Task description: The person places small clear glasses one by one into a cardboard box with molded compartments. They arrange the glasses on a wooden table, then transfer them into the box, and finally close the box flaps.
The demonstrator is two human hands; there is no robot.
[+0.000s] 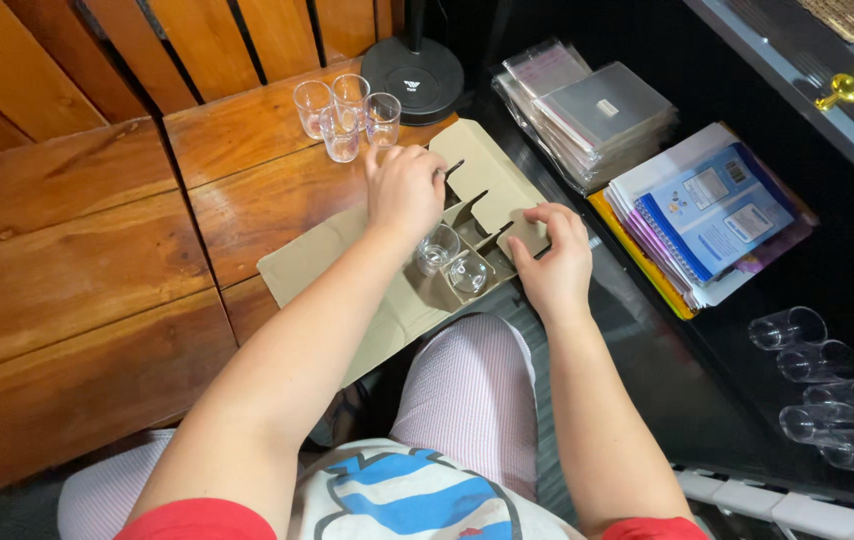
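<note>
An open cardboard box (307, 262) with a divider insert lies on the wooden surface, its flaps spread out. Two small clear glasses (453, 262) stand in its compartments. My left hand (405, 187) hovers over the box's far compartments, fingers curled, and seems to be lowering something small into the divider; what it holds is hidden. My right hand (551, 252) grips the box's right cardboard flap (527, 232). Several small clear glasses (346, 110) stand grouped on the wood just beyond my left hand.
A black round lamp base (414, 78) stands behind the box. On the dark table to the right lie stacked clear plastic sleeves (592, 112), a pile of folders and papers (712, 215), and several clear plastic cups on their sides (832, 385).
</note>
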